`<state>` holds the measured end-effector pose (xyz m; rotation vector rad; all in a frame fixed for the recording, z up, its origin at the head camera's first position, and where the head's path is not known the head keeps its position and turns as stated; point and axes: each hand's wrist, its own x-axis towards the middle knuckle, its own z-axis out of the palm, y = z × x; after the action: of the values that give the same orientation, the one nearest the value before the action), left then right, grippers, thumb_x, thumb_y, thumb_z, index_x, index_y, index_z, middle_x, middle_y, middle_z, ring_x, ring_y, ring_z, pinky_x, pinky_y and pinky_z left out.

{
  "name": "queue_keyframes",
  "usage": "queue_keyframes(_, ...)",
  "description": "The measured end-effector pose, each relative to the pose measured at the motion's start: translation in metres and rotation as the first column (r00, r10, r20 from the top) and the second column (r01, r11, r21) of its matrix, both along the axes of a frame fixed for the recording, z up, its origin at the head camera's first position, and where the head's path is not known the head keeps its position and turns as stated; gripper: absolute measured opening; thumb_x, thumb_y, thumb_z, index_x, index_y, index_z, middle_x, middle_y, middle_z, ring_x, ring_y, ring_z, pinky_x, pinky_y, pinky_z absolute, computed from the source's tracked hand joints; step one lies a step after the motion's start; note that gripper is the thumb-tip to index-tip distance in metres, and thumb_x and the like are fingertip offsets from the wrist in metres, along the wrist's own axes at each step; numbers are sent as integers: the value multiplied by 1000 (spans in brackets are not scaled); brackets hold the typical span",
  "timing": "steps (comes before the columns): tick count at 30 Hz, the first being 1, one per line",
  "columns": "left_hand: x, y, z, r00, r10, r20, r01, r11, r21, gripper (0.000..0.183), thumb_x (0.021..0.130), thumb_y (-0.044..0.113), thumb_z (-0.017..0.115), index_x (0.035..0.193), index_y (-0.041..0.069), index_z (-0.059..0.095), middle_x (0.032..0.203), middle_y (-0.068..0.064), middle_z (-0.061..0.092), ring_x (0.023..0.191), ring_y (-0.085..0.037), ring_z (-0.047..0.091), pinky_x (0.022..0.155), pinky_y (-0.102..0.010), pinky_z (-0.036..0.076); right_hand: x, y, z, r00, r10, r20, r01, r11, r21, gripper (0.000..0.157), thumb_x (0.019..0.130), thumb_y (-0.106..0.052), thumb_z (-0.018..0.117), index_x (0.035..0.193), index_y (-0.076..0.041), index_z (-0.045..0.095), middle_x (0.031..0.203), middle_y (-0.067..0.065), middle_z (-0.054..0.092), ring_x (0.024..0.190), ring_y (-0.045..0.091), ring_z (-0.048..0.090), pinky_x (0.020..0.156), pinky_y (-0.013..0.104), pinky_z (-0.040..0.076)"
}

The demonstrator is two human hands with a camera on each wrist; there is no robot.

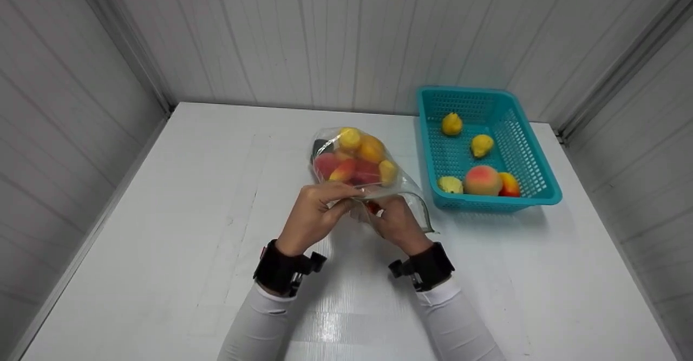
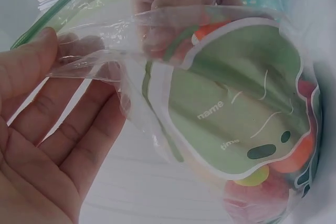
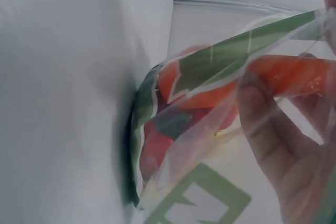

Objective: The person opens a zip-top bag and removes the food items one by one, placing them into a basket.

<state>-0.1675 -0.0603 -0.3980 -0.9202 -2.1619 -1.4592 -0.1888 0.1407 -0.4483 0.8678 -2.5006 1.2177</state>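
In the head view a clear zip bag (image 1: 407,188) lies at the table's middle, its mouth toward me. Yellow, orange and red fruit (image 1: 364,169) fills its far end. My left hand (image 1: 316,209) pinches the rim of the mouth between thumb and fingers. Through that mouth reaches my right hand (image 1: 399,223), its fingers inside the bag. The right wrist view shows its thumb and fingers around a long orange-red piece (image 3: 294,74), partly veiled by the plastic; its exact kind I cannot tell. A green printed label (image 2: 231,98) covers much of the bag in the left wrist view.
Right of the bag stands a teal plastic basket (image 1: 533,150). It holds two yellow pears (image 1: 451,124), a pale yellow-green fruit (image 1: 450,184), a peach (image 1: 483,181) and a red-yellow fruit (image 1: 509,184). Panelled walls (image 1: 281,41) bound the white table (image 1: 206,215) at the back and sides.
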Motion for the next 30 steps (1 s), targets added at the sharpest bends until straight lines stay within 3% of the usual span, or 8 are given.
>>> queue_keyframes(7, -1, -1, 1, 1000, 4, 11, -4, 1000, -15, 19, 89, -5, 75, 103, 6, 82, 99, -7, 78, 94, -18, 73, 82, -31, 59, 0, 3, 6, 999, 0, 54, -2, 1000, 24, 19, 96, -10, 72, 113, -1, 73, 86, 10, 69, 77, 23, 64, 68, 37, 55)
queue_keyframes(14, 0, -2, 1, 999, 11, 33, -11, 1000, -8, 17, 90, 2, 78, 105, 7, 82, 99, -6, 79, 94, -17, 73, 81, -30, 59, -1, 8, 10, 996, -87, -14, 88, 991, 100, 36, 91, -12, 79, 123, 2, 70, 113, 18, 72, 95, 30, 67, 84, 45, 58)
queue_keyframes(16, 0, -2, 1, 999, 16, 38, -16, 1000, -3, 17, 89, 4, 78, 105, 7, 82, 99, -5, 79, 93, -17, 73, 81, -30, 59, 0, 11, 13, 993, -116, -14, 117, 986, 121, 36, 89, -9, 80, 121, 4, 71, 110, 19, 73, 94, 31, 68, 86, 47, 58)
queue_keyframes(23, -1, -5, 1, 998, 21, 52, -21, 1000, -1, 16, 92, 5, 77, 106, 9, 82, 100, -3, 79, 94, -15, 73, 82, -31, 59, 6, 18, 26, 974, -222, -46, 227, 950, 215, 24, 88, -2, 79, 111, 4, 76, 97, 20, 75, 77, 30, 66, 69, 43, 57)
queue_keyframes(30, -2, -6, 1, 998, 33, 45, -34, 999, 22, 15, 92, 7, 76, 105, 9, 83, 97, -1, 79, 84, -13, 70, 75, -27, 57, 12, 28, 43, 965, -258, -43, 261, 952, 157, 17, 87, 2, 75, 103, 7, 78, 97, 20, 76, 84, 33, 69, 80, 47, 61)
